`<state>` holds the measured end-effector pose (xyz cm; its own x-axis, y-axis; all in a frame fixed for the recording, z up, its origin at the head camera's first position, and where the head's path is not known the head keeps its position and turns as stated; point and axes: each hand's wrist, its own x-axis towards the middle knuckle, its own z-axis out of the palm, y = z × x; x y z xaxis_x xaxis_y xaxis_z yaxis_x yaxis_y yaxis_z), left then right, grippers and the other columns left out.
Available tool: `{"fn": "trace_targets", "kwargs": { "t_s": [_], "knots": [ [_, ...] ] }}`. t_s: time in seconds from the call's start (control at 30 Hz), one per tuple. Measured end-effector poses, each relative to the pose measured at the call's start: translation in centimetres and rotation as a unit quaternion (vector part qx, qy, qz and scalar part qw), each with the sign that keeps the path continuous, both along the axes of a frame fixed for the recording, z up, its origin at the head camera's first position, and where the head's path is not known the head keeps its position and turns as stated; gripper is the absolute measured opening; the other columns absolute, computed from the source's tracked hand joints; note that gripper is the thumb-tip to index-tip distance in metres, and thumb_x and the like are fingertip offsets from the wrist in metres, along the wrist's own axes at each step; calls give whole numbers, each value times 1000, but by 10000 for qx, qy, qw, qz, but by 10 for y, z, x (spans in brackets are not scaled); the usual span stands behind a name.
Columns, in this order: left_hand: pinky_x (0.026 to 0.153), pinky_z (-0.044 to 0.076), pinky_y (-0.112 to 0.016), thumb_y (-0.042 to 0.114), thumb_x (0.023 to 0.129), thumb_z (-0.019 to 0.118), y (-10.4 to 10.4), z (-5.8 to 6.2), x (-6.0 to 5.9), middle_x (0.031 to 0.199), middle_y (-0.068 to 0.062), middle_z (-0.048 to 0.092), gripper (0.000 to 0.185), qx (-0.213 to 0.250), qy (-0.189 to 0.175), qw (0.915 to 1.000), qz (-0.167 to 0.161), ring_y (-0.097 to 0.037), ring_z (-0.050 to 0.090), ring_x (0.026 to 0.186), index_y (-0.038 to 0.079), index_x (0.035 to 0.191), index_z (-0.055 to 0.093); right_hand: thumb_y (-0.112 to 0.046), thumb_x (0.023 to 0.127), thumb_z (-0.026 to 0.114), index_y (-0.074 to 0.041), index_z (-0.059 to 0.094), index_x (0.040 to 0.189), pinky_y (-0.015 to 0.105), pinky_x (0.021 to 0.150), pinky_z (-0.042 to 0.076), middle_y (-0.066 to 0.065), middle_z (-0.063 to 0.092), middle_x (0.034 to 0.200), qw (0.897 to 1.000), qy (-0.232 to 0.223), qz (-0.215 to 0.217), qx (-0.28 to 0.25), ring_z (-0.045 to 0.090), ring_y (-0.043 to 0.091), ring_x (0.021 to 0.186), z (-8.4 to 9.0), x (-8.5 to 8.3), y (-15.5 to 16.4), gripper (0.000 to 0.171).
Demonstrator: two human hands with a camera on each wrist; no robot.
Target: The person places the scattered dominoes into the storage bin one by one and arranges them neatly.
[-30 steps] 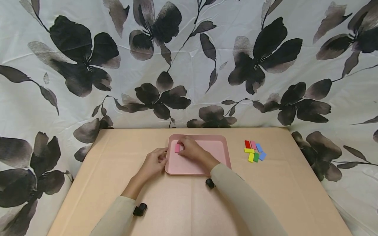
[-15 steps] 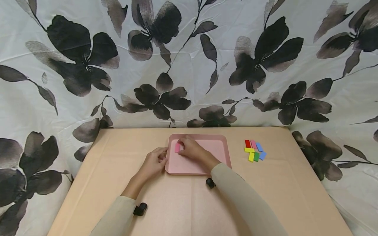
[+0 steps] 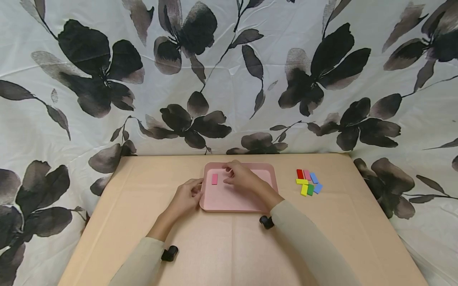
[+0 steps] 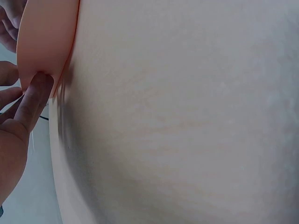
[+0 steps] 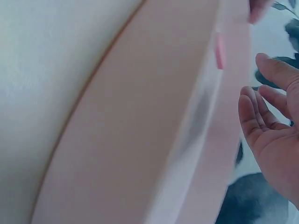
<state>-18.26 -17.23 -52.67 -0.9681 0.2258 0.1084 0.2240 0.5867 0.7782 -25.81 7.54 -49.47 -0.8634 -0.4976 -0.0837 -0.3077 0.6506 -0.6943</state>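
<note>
A person is sitting at a tan table (image 3: 143, 222) with both hands working at a pink tray (image 3: 229, 202) lying flat near the table's middle. The left hand (image 3: 186, 196) is resting against the tray's left rim, fingers curled loosely with the fingertips (image 4: 39, 88) touching the edge; judged from this contact, it is steadying the tray so it does not slide, though it is not clamping anything. The right hand (image 3: 241, 176) is hovering over the tray's far middle, fingers relaxed and slightly spread, holding nothing; the right wrist view is confirming an empty palm with the fingers (image 5: 254, 109) apart from the tray surface. The tray is holding a single item: a pink block (image 3: 214, 179) lying flat in the far left part of the floor, just left of the right hand and not touching it, with its long side running near to far. Its position close to the left rim suggests a row is being started from that side, though this is a judgement only. The rest of the tray floor is showing no other pieces. Well to the right, on the bare table, a cluster of coloured blocks (image 3: 308, 183) is lying close together: red, pink, blue, yellow and green pieces, some touching. A floral cloth (image 3: 229, 79) is hanging behind the table.
</note>
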Motion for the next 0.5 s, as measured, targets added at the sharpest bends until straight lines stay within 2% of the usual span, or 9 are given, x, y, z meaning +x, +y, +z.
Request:
{"fn": "trace_targets", "kwargs": {
  "t_s": [0.1,0.23,0.5],
  "knots": [
    [78,61,-26,-4,90,67,-1,-1,-1,129,-18,68,50,8,17,10000,-2,-20,68,91,-4,139,61,-14,90,81,-4,62,139,34,90,58,14,63,123,9997,233,-12,3,63,21,103,11,4,10,54],
    [77,61,-26,-4,90,68,-2,-2,-1,127,-17,68,50,-1,94,10000,-13,-19,68,89,-4,139,61,-16,90,81,-4,61,138,33,89,58,16,64,124,9993,329,-133,-121,64,19,101,23,8,25,54],
    [78,61,-29,-3,91,69,-4,-3,-2,126,-17,69,50,-1,55,10000,-47,-19,68,89,-3,140,61,-15,88,83,-5,63,137,38,91,60,16,65,119,9960,721,-438,-289,65,24,102,38,16,63,54]
  ]
}}
